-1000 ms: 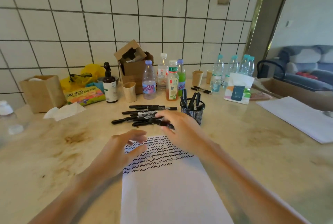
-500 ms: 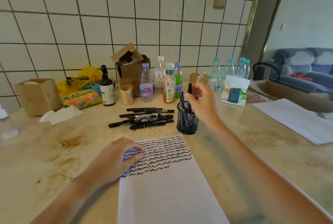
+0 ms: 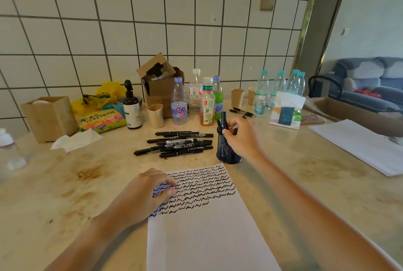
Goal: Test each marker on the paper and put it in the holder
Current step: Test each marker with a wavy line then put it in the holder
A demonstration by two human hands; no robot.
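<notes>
One marker (image 3: 224,120) more is now going into the holder (image 3: 227,149): a second ago my right hand (image 3: 241,136) was low at the pile of markers (image 3: 177,144), and now it is up at the rim of the black mesh holder, fingers curled around the marker, which stands among those already inside. So this marker is tested and nearly put away, I think, and the pile just left of the holder is what remains. My left hand (image 3: 146,192) has stayed flat on the paper (image 3: 207,227), fingers relaxed and pressing its upper left corner, where rows of black wavy lines are drawn. The table (image 3: 65,183) is beige stone with brown stains. Behind stand bottles (image 3: 193,99), paper cups, a cardboard box (image 3: 160,84) and a white tiled wall (image 3: 152,20); a grey sofa (image 3: 370,81) is at far right.
</notes>
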